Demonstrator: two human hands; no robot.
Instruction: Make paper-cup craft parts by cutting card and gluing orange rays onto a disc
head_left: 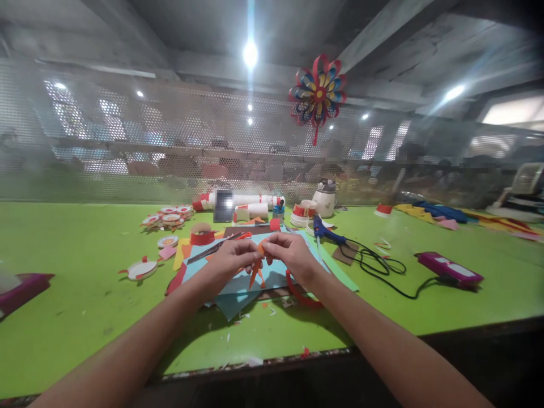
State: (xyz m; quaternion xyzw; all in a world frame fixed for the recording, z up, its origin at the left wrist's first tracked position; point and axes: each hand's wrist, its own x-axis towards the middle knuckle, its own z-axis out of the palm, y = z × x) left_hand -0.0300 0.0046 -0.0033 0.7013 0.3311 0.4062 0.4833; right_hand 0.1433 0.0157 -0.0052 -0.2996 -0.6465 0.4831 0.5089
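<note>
I hold an orange paper piece [255, 277] between my two hands, just above the light-blue paper [278, 272] in front of me. My left hand [238, 256] and right hand [292, 254] meet at its upper part, thumbs and fingertips pinched narrow on it; so small and limp a thing seems to call for fingertips rather than a whole fist. Its pointed ends hang free below, though my fingers hide exactly how it is folded or joined. With a pinch from each side, I can probably steady it and turn it finely.

The stacked sheets likely serve as my work surface, lying over the green table [97, 323]. A curled red paper strip [304, 296] lies by my right wrist, apart from my grip. What look like scissors [212, 249] rest on the sheets beside my left hand, close enough to pick up, I judge.

The blue glue gun [326, 231] lies beyond my right hand, presumably to suit that side; its black cord [365, 265] loops away rightward, clear of my fingers. On the left, a white disc with red tabs [142, 270] sits apart from the sheets, perhaps so that nothing presses on it.
</note>
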